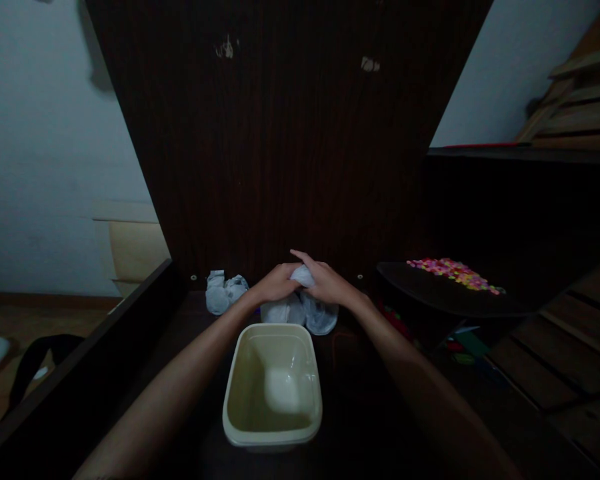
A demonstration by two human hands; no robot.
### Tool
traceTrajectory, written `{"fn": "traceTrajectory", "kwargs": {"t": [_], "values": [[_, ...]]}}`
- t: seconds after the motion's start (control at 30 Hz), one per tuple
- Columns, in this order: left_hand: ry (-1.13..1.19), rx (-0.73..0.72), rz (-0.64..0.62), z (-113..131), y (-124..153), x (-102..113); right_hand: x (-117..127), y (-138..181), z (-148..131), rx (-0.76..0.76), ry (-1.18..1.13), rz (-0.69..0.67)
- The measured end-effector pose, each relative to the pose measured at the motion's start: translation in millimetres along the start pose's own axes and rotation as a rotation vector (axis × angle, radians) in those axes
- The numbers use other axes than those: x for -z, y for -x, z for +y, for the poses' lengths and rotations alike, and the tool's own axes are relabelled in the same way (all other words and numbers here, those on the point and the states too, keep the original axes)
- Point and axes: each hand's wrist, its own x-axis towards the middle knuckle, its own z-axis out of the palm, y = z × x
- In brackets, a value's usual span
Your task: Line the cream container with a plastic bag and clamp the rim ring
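Observation:
My left hand (277, 283) and my right hand (328, 283) meet behind the bin, both closed around a small white crumpled bundle (303, 276). Whether it is cloth, paper or plastic I cannot make out. One finger of my right hand sticks out to the upper left. Below my hands lie more whitish wrapped bundles (321, 316), partly hidden by my fingers. Another pair of pale grey-white bundles (225, 293) rests left of my left hand. Nearer to me stands a cream plastic bin (271, 440), with nothing visible in it.
A tall dark wooden panel (280, 133) rises behind my hands. On the left runs a low dark side board (105, 333). To the right, a dark rounded shelf (410, 283) carries a string of pink and yellow pieces (453, 272). Wooden slats (570, 353) lie farther right.

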Motion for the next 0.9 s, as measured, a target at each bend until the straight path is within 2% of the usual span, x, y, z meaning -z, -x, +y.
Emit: {"fn": "traceTrajectory", "kwargs": {"t": [0.1, 0.17, 0.3, 0.4, 0.53, 0.67, 0.77, 0.9], "values": [[-0.065, -0.017, 0.042, 4, 4, 6, 7, -3, 2, -0.015, -0.055, 0.013], [-0.111, -0.02, 0.058, 6, 6, 11, 15, -4, 5, -0.08, -0.047, -0.001], [-0.204, -0.029, 0.018, 9, 9, 14, 34, -5, 7, -0.235, -0.06, -0.137], [-0.266, -0.044, -0.028, 12, 9, 11, 45, -2, 3, -0.281, -0.107, -0.233], [-0.321, -0.072, -0.041, 14, 5, 9, 54, 5, -8, -0.436, -0.386, -0.339], [-0.344, -0.108, -0.013, 19, 1, 12, 53, 6, -16, -0.56, -0.765, -0.254], [-0.357, -0.128, 0.036, 25, 0, 17, 47, 2, -19, -0.604, -0.945, -0.155], [-0.339, -0.077, 0.256, 38, 5, 26, 40, -5, -29, -0.65, -1.079, -0.085]]}}
